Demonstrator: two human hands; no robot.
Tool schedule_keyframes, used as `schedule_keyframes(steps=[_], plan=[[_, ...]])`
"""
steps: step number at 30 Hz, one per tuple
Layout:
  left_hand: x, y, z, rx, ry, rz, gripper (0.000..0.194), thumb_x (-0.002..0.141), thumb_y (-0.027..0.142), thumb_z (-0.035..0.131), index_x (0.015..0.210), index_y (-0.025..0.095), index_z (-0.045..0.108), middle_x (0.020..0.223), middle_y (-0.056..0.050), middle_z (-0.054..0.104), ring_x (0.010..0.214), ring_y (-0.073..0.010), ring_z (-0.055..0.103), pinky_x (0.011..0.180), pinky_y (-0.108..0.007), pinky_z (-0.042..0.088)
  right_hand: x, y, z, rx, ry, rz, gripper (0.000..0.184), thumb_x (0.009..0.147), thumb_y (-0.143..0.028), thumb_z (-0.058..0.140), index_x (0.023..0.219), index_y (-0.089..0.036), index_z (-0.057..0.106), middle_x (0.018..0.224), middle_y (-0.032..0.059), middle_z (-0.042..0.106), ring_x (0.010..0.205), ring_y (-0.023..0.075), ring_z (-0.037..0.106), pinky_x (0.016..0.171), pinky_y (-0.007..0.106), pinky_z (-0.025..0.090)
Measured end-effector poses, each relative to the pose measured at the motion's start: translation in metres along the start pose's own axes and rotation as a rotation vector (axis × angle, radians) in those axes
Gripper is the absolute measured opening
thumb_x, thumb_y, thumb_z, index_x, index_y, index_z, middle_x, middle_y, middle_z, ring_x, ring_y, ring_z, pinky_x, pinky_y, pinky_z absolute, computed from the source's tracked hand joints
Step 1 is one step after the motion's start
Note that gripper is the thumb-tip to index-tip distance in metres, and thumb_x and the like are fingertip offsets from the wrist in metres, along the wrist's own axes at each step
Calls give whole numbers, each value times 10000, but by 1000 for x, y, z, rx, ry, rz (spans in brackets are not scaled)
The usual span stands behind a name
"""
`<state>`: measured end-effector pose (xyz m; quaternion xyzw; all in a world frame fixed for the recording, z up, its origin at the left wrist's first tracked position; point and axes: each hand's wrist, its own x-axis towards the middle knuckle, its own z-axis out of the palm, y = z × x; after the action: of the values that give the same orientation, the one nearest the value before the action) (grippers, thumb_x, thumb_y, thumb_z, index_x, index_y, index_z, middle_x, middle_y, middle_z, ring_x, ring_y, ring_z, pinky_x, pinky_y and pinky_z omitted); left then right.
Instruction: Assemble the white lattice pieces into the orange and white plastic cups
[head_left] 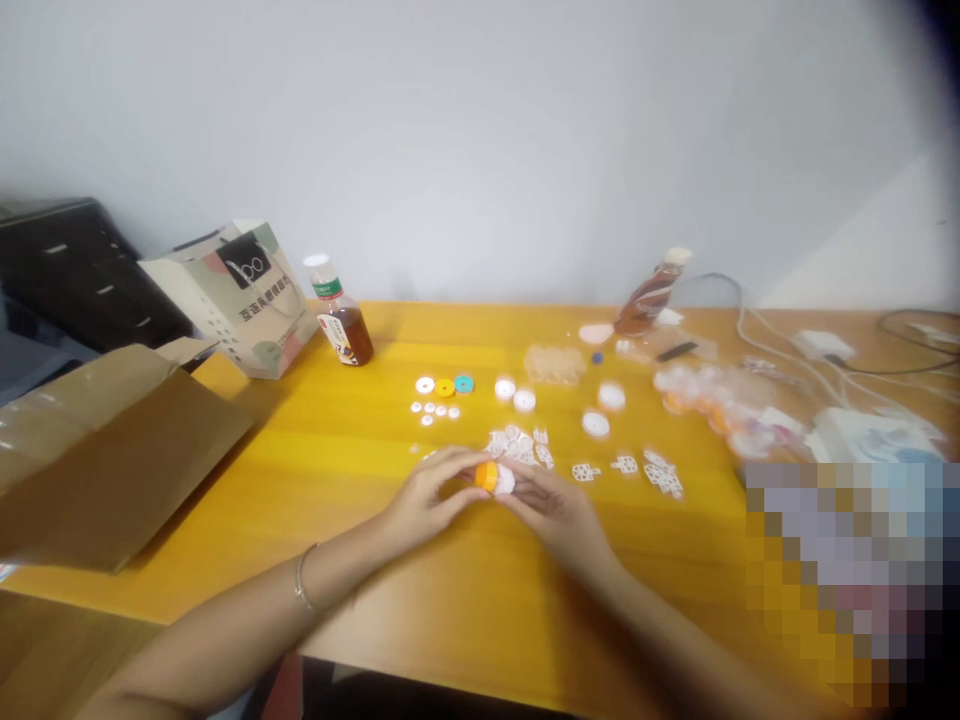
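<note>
Between my two hands, above the yellow table, is a small round plastic piece with an orange part and a white part. My left hand pinches the orange side, fingers closed. The fingers of my right hand are closed on the white side. Whether the two parts are joined or only pressed together I cannot tell. Just beyond my hands lies a pile of flat white cut-out plastic pieces. Farther back sit a white disc, a yellow disc and a teal disc, with several small white discs nearby.
An open cardboard box, a paper bag and a drink bottle stand left. Another bottle leans at the back right. Bagged orange and white parts, cables and white cut-outs lie right.
</note>
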<state>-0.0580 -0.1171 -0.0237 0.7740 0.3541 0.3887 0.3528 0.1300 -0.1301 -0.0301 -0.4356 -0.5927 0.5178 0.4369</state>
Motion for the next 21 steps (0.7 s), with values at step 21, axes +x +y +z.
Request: schedule_keyframes(steps=[21], plan=[[-6,6,-1,277,-61,165,373,828,260,520,1195,214,474,1060,-83,578,949,-164,547,834,-328,470,-4,2,0,-106,-58,-6,398,727,-211,609,1114,-302,587,934,9,691,826,191,656,834,390,515]])
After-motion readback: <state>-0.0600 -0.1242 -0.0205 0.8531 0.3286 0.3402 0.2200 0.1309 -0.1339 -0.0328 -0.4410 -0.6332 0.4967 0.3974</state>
